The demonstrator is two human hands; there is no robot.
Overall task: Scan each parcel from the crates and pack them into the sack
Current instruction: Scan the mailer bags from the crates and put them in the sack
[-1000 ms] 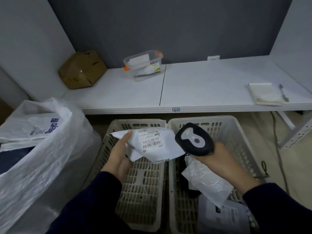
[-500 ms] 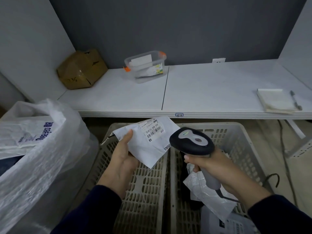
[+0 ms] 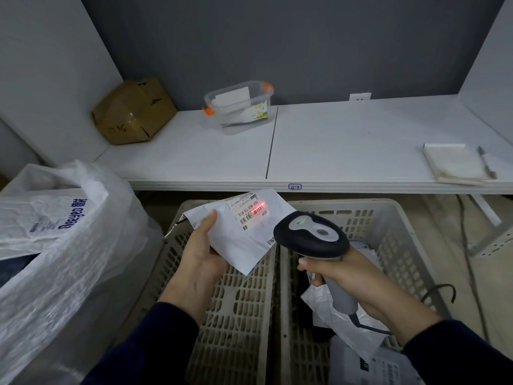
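My left hand [image 3: 198, 257] grips a flat white parcel [image 3: 238, 237] by its left edge, label up, above the left crate [image 3: 236, 315]. My right hand [image 3: 341, 276] grips the handle of a black and grey barcode scanner [image 3: 311, 236], whose head points at the label. A red scan line glows across the barcode. The left crate shows a bare bottom. The right crate [image 3: 394, 245] holds several white and grey parcels [image 3: 333, 309] under my right arm. The translucent white sack [image 3: 55, 245] stands at the left with parcels inside.
A white table [image 3: 333, 151] runs behind the crates, carrying a brown cardboard box [image 3: 133, 112], a clear tub with orange clips [image 3: 238, 105], and a notepad [image 3: 455, 165] with a pen [image 3: 485, 162]. The scanner's cable runs over the right crate's edge.
The parcel has tilted up and flattened toward the scanner, and the red scan line now lights its barcode. My right hand with the scanner has drawn back slightly.
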